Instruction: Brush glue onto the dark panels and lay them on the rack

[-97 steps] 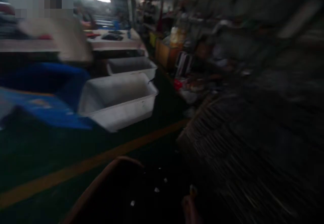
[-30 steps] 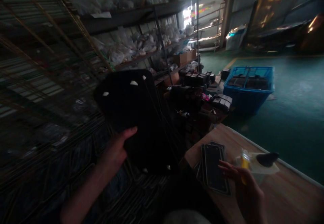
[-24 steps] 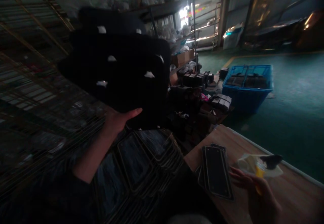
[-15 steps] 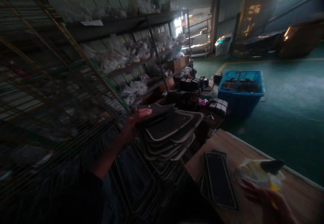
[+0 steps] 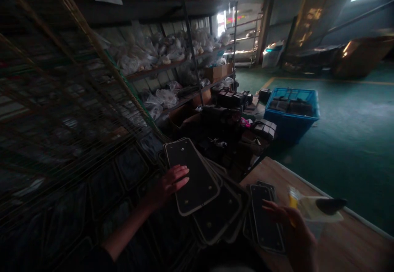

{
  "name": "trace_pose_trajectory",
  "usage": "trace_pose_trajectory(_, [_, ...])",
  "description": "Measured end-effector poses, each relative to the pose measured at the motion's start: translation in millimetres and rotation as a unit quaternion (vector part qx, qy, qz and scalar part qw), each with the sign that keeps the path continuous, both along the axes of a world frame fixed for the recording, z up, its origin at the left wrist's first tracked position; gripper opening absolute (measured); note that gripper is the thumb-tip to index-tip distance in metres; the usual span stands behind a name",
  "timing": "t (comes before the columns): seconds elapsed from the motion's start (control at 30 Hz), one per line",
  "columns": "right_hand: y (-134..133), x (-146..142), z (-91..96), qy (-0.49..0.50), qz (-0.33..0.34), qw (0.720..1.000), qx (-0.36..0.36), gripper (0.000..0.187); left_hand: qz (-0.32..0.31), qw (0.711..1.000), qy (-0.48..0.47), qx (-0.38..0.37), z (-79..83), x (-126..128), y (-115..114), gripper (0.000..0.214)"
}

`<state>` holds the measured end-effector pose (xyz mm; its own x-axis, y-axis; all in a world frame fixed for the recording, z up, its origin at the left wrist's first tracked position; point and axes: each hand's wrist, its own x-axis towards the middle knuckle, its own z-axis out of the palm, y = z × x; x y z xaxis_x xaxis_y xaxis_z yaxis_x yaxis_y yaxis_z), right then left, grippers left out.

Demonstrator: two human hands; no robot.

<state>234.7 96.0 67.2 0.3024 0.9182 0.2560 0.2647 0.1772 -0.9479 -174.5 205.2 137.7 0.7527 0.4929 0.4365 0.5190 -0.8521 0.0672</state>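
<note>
My left hand [image 5: 168, 186] lies with outstretched fingers on the left edge of a dark rounded panel [image 5: 197, 177] with a pale border. That panel tops a fanned stack of similar panels [image 5: 223, 210]. My right hand [image 5: 294, 227] is over two or more overlapping dark panels [image 5: 266, 216] on the wooden table, its fingers partly extended. A slim yellow tool [image 5: 293, 201] is held in it, its pale end pointing up; blur hides its exact kind. To its right lies a pale translucent sheet or dish [image 5: 310, 206] with a black object [image 5: 331, 206] on it.
The wooden table [image 5: 341, 243] is at lower right. Wire racking [image 5: 123, 87] rises on the left, with more dark panels below it. Shelves of plastic-bagged parts [image 5: 166, 54] stand behind. A blue crate [image 5: 286, 124] sits on the green floor beyond dark bundles [image 5: 230, 99].
My left hand has gone from gripping the bent edge of raised panels to resting on one lying flat. My right hand with the yellow tool has moved left over the table's panels.
</note>
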Motion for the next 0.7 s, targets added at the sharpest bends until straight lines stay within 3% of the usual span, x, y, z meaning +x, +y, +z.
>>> trace_pose_trajectory(0.17, [28, -44, 23.7, -0.034, 0.019, 0.999, -0.005, 0.02, 0.035, 0.998, 0.057, 0.0, 1.5, -4, -14, 0.049])
trace_pose_trajectory(0.33, [52, -93, 41.6, 0.054, 0.072, 0.996, 0.009, 0.014, 0.106, 0.991, 0.082, -0.014, 10.7, 2, -33, 0.055])
trace_pose_trajectory(0.53, [36, -128, 26.8, 0.087, 0.081, 0.993, 0.021, 0.01, 0.152, 0.987, 0.041, -0.045, 7.9, 17, -52, 0.059])
trace_pose_trajectory(0.7, [30, -134, 18.0, 0.073, 0.078, 0.992, 0.065, 0.005, 0.198, 0.977, 0.051, -0.067, 6.8, 36, -65, 0.072])
